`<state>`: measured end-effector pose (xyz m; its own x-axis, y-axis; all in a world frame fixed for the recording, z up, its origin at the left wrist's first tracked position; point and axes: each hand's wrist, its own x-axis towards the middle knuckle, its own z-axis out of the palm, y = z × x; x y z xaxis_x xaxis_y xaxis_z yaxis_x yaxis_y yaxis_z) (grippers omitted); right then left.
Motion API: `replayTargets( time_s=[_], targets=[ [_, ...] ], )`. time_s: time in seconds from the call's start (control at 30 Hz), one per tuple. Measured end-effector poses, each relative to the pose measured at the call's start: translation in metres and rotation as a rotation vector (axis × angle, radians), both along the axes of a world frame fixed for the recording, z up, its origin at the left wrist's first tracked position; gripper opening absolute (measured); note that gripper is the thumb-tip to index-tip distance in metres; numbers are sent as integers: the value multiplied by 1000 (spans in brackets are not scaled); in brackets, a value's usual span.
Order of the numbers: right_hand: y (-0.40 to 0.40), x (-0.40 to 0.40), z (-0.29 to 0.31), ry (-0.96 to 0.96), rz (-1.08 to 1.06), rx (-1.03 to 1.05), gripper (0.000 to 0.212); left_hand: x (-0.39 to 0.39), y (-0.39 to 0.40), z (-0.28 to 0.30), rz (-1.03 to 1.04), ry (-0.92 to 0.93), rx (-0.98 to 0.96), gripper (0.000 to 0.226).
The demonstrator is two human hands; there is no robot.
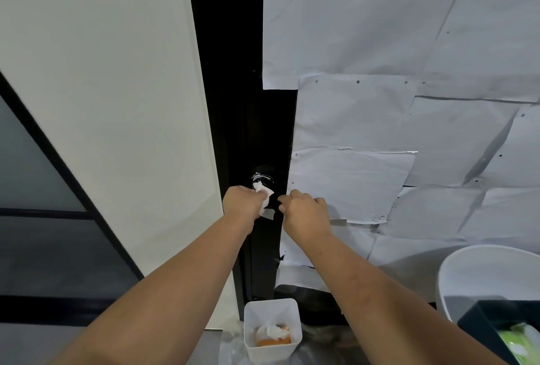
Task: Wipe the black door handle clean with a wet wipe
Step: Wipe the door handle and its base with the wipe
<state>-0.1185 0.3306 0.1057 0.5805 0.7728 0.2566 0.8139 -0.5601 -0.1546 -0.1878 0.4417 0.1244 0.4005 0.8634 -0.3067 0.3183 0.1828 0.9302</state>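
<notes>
Two hands: both are reaching up to the black door (233,78), meeting at the middle of the view.
Left hand (242,204): it is curling tight around a white wet wipe (264,196), fingers closed on the bunched sheet, pressing it against the handle from the 9 o'clock side.
Wet wipe: one corner is sticking up at 12 o'clock of the left hand, another flap is hanging out at 4 o'clock of it.
Black door handle (263,182): it is sitting on the dark strip of the door, just at 12 o'clock of the two hands; its round base is catching a glint of light, and the lower part is hiding under the wipe and the fingers.
Right hand (304,212): it is hovering at 3 o'clock of the handle, fingers bent and pointing toward the handle; whether they are gripping anything I cannot tell, the dark door is swallowing the fingertips.
Paper sheets (380,101): overlapping white sheets are covering the door panel from 12 to 4 o'clock of the handle.
White bin (271,332): a small square container is standing at 6 o'clock, well below the hands, holding crumpled white tissue and something orange.
White tub (467,274): it is peeking in at 4 o'clock, bottom right corner.
</notes>
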Motion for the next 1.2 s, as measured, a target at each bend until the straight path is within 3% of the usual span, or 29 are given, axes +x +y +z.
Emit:
replayTargets(
  time_s=[0.23,0.37,0.47,0.57,0.67,1.0,1.1,1.2],
  targets=[
    [1,2,0,7,6,-14,27,-19,9,-12,-27,-22,-211,10],
    [0,3,-2,11,14,-16,29,-16,2,-20,135,-72,-262,14],
    [-1,4,-2,12,22,-11,30,-10,-6,-21,296,-233,-216,21],
    [0,4,-2,15,26,-9,29,-3,-12,-19,295,-312,-158,12],
    [-1,4,-3,9,34,1,28,6,-17,-13,264,-264,-173,26],
    [0,3,-3,18,34,12,29,17,-8,1,266,-170,-226,18],
    [-1,3,-1,23,32,-1,30,10,0,-2,200,-209,-341,29],
    [-1,2,1,30,33,-14,32,0,-3,-13,203,-200,-369,21]
  ],
)
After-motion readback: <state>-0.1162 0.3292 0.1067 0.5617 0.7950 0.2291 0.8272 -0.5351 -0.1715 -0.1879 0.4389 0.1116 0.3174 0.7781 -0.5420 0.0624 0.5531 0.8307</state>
